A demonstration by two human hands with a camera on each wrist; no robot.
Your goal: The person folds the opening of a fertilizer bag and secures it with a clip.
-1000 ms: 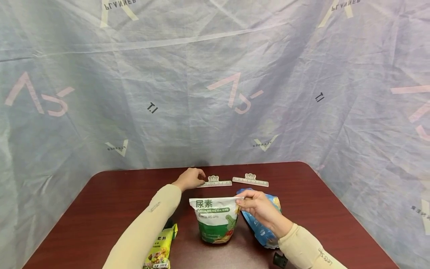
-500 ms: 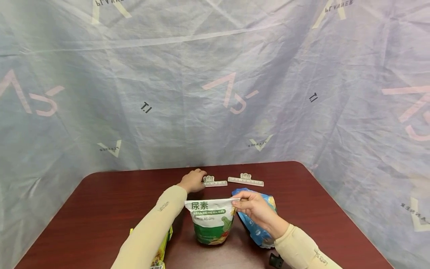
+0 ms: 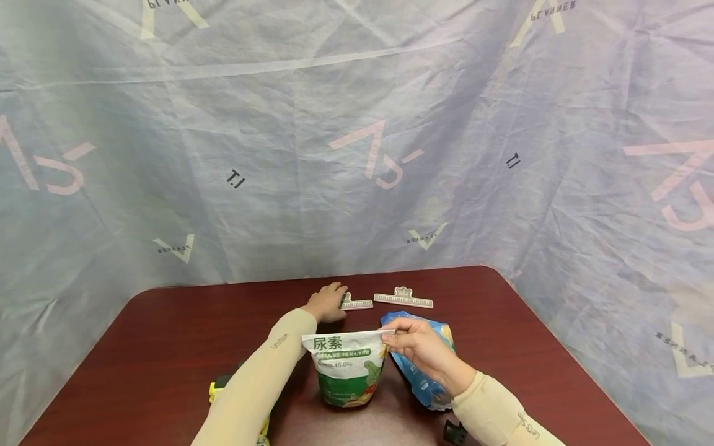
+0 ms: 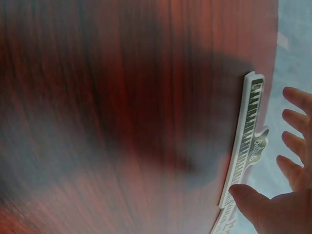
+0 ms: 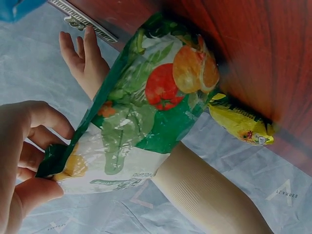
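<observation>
A green-and-white fertilizer bag (image 3: 346, 378) with printed vegetables stands upright at the front middle of the table. My right hand (image 3: 426, 353) pinches its top right corner between thumb and fingers, as the right wrist view (image 5: 29, 151) also shows. Farther back, my left hand (image 3: 326, 303) reaches to the left end of a white bag clip (image 3: 358, 305) with a piano-key strip. In the left wrist view the fingers of that hand (image 4: 278, 200) are spread, and the thumb tip overlaps the clip (image 4: 248, 131). A second such clip (image 3: 403, 300) lies to its right.
A blue pouch (image 3: 419, 375) lies behind my right hand. My left sleeve mostly hides a yellow packet (image 5: 239, 122) at the front left. Near my right sleeve is a small black object (image 3: 455, 432). A grey printed cloth (image 3: 312, 155) hangs behind the dark red table (image 3: 167, 347).
My left hand has moved slightly right, over the left end of the nearer clip, and its fingers have spread. My right hand keeps its pinch on the bag. The head view has turned slightly right.
</observation>
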